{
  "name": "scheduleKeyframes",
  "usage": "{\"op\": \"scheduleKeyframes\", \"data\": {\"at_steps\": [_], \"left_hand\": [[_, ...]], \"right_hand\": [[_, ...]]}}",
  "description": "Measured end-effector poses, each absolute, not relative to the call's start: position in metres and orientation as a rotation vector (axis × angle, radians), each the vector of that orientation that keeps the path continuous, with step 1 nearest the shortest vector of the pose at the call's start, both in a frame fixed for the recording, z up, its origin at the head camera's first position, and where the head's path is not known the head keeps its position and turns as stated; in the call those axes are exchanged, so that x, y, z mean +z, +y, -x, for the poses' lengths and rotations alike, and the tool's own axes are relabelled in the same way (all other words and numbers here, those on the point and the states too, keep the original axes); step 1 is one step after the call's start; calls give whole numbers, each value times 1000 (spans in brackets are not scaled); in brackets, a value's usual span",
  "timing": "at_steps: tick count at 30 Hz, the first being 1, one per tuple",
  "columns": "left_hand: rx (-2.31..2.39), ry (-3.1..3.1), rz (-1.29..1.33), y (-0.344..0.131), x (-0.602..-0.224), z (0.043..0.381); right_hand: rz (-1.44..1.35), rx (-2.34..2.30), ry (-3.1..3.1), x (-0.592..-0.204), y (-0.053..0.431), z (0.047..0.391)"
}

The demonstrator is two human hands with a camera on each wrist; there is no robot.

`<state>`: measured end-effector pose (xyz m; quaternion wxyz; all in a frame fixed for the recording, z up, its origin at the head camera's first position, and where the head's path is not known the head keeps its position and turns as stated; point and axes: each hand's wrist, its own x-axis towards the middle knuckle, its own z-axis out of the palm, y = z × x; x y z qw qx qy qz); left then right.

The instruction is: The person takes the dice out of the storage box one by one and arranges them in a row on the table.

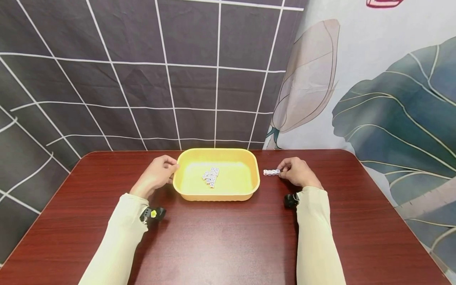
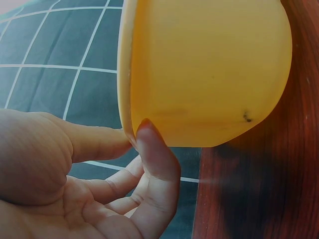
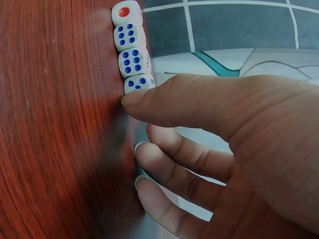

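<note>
A yellow plastic tub [image 1: 216,193] stands on the table, with a loose cluster of white dice [image 1: 211,177] on its floor. My left hand [image 1: 156,175] pinches the tub's left end at the rim; in the left wrist view the thumb and a finger meet at the rim's corner. To the right of the tub, several white dice [image 3: 132,60] lie in a straight row, touching one another, with blue pips and one red pip showing. My right hand [image 1: 297,172] pinches the die at the row's right end, its thumb partly covering that die.
The dark red wooden table [image 1: 221,237] runs out in front of both arms. Behind it hangs a grey cloth [image 1: 192,87] with white grid lines, and to the right a white cloth [image 1: 313,79] with large leaf patterns. A black strap device [image 1: 152,213] sits on the left wrist.
</note>
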<state>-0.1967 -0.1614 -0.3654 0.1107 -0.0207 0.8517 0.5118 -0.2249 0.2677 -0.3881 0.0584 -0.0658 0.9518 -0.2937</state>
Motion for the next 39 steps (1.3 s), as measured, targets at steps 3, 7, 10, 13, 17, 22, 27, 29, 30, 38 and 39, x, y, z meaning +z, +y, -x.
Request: {"op": "scheduleKeyframes", "data": {"at_steps": [3,7,10,13,17,22,27,29,30,38,39], "left_hand": [[1506,2503,61,-162,-366,197],[1510,2501,59,-162,-366,198],[1508,2503,60,-161,-366,198],[1508,2505,60,-161,-366,198],[1507,2505,60,-161,-366,198],[1503,2503,65,-161,-366,197],[1505,2502,64,-161,-366,198],[1504,2502,64,-161,-365,198],[1505,2502,64,-161,-365,198],[1508,2496,71,-161,-365,197],[1508,2496,74,-161,-365,197]], "right_hand": [[196,-891,2878,-388,267,226],[185,-888,2871,-389,265,226],[185,-895,2864,-389,263,227],[190,-900,2856,-388,260,227],[171,-898,2842,-387,256,227],[175,-883,2855,-384,255,226],[196,-867,2885,-377,253,224],[207,-858,2899,-374,252,224],[215,-855,2905,-373,251,223],[260,-853,2950,-364,240,222],[272,-853,2954,-363,238,221]]}}
